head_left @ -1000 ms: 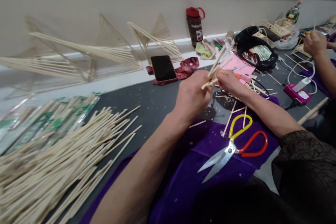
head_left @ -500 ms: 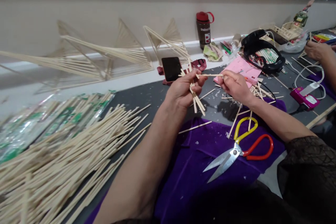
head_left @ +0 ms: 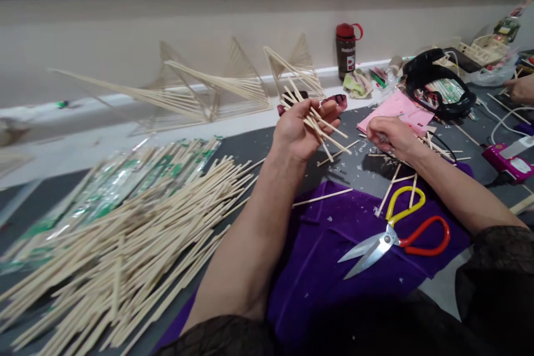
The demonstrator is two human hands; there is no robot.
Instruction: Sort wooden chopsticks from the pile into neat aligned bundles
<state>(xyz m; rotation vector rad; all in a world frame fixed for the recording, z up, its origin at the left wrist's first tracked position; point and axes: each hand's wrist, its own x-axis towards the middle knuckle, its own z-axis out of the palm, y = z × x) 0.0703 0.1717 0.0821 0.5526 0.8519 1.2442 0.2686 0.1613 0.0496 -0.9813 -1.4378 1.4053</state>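
Several short wooden sticks lie crossed in my left hand, its thumb over them and its fingers half curled. To the right, my right hand is closed near the pink paper; whether anything is between its fingertips is too small to tell. Scissors with one yellow and one red handle rest half open on the purple cloth. A single stick lies at the cloth's upper edge, and more sticks lie under and beside my right wrist.
A large pile of long sticks and plastic-wrapped packs cover the left. Stick frames lean at the wall, near a bottle. At right are a black case, a magenta power strip and another person's hand.
The view has shifted left. My hands have moved apart, and the stick that stretched between them no longer does. My left hand has turned more palm up, its fingers looser around the sticks.
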